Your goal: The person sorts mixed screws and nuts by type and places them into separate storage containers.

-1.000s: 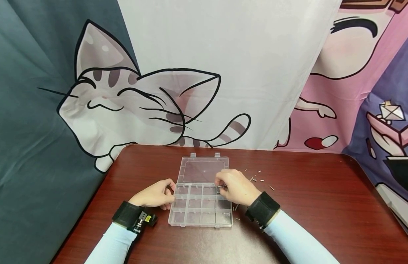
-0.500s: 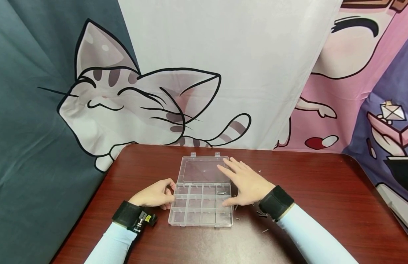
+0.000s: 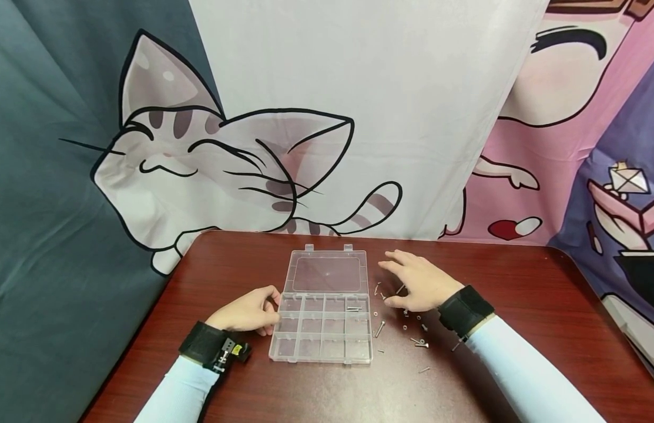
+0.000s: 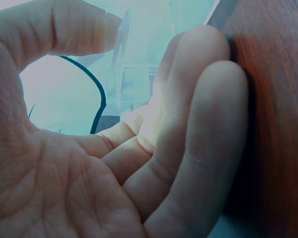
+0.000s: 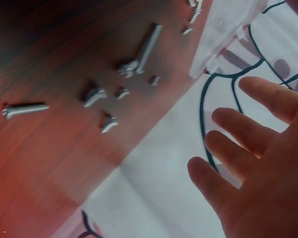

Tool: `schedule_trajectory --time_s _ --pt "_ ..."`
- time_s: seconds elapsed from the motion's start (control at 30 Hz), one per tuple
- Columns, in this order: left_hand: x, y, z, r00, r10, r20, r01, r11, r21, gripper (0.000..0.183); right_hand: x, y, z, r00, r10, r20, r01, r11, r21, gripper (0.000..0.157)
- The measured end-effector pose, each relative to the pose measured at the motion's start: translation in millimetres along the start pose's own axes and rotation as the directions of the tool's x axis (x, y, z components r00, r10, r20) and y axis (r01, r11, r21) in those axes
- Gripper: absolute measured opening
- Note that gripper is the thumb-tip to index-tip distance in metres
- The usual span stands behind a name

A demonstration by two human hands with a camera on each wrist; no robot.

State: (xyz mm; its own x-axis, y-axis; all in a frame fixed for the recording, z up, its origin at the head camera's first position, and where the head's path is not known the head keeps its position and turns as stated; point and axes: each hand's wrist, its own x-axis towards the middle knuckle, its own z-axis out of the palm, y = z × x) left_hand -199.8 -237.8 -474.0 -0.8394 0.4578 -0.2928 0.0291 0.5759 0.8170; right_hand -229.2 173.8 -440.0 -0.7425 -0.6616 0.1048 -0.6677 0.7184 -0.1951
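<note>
A clear plastic compartment box lies on the table with its lid folded back. One or more silver screws lie in its back right compartment; the other compartments show no screws. My left hand holds the box's left edge, with thumb and fingers on either side of the clear plastic in the left wrist view. To the right of the box, my right hand hovers over loose hardware, fingers spread and holding nothing. Beneath it lie a long screw and shorter pieces.
Loose screws and small nuts are scattered on the reddish-brown table, right of the box. Another screw lies nearer the front. A printed cloth hangs behind the table's back edge.
My right hand, its fingers pinched over the back right compartment earlier, has opened and moved right, off the box. A screw now shows in that compartment. The left hand has stayed put.
</note>
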Motion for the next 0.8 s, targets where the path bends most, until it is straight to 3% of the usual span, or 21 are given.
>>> schedule_trajectory --time_s 0.37,0.8 --pt "-0.3 -0.9 0.8 1.000 -0.001 -0.004 0.001 1.000 0.001 0.035 0.2 18.4 24.5 0.992 -0.098 -0.083 0.096 0.995 -0.033 0.034" --pt "-0.3 -1.8 0.5 1.000 0.008 -0.005 -0.008 1.000 -0.003 0.035 2.6 20.1 41.1 0.974 -0.147 -0.171 0.123 0.982 -0.142 0.021"
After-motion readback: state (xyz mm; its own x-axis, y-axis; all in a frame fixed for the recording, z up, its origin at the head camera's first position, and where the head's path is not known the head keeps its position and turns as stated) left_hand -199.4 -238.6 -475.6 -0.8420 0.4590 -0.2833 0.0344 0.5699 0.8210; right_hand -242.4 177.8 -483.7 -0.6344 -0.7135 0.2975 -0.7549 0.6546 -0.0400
